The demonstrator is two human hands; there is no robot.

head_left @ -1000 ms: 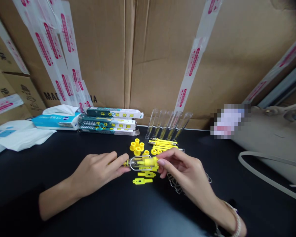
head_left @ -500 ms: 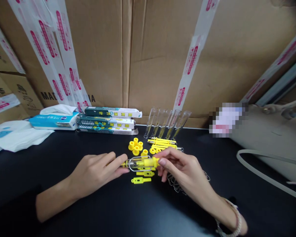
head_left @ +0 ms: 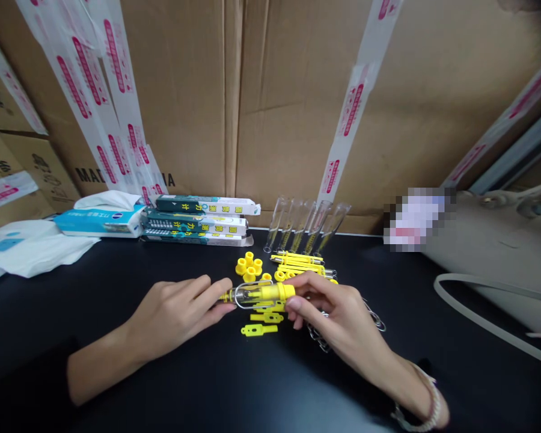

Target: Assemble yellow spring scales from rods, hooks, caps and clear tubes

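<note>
My left hand [head_left: 184, 313] is closed around the left part of a clear-tubed spring scale [head_left: 255, 294], held level above the table. A bent wire loop lies along the tube, and a yellow end cap [head_left: 288, 292] sits in its right end. My right hand [head_left: 331, 310] has thumb and fingers closed at that cap; part of the grip is hidden. Below the scale lie several flat yellow plastic pieces [head_left: 259, 330]. Metal wire loops [head_left: 374, 316] lie under and beside my right hand.
Behind my hands are yellow caps [head_left: 249, 273], yellow rods with metal ends [head_left: 300, 260] and several clear tubes [head_left: 297, 227] leaning against cardboard [head_left: 288, 120]. Stacked boxes [head_left: 202, 225] and a tissue pack [head_left: 101, 222] stand left. A grey bag [head_left: 491, 240] sits at right.
My right fingers have shifted slightly down and right at the yellow cap, so more of its end shows. My left hand keeps its hold on the spring scale.
</note>
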